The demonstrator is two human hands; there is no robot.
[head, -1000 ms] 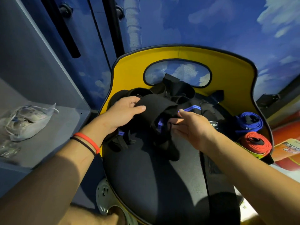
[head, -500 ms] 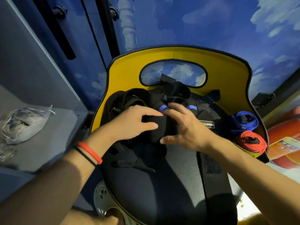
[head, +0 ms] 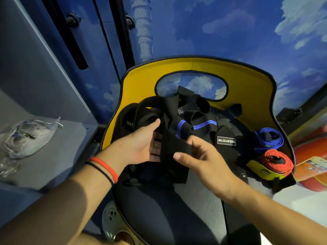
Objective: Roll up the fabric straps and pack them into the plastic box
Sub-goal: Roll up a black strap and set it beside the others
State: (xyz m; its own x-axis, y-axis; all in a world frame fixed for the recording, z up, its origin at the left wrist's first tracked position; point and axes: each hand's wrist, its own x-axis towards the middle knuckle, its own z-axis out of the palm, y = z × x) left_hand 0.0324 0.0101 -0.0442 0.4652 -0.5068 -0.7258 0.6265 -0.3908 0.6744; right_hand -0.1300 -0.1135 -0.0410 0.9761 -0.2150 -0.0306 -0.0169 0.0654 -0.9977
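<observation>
1. Two hands work at a heap of black fabric straps [head: 185, 121] piled on the black padded seat [head: 177, 209] of a yellow-backed chair [head: 247, 82]. The left hand [head: 141, 144] lies palm up under a broad black strap [head: 174, 152] with its thumb on the heap beside it. The right hand [head: 200, 160] pinches the same strap's near edge between thumb and forefinger, the other fingers spread loose.
2. The broad strap looks soft, light and limp: it drapes over the left palm and hangs toward the seat. It probably grips well, being matt cloth, but it will sag and unroll unless kept taut.
3. The best hold, I judge, is at one free end, flattened between thumb and fingers, while the other hand steadies the growing roll.
4. The heap is tangled, so pulling one strap may drag its neighbours; one piece carries blue stripes [head: 203, 123] and one a white-lettered label [head: 226, 140].
5. Count: two straps are already rolled, one blue roll [head: 269, 138] and one red roll [head: 276, 161], lying at the right edge of the seat. The loose black straps overlap too much to count. No plastic box is in view.
6. One crumpled clear bag [head: 30, 135] lies on the grey shelf [head: 62, 156] to the left.
</observation>
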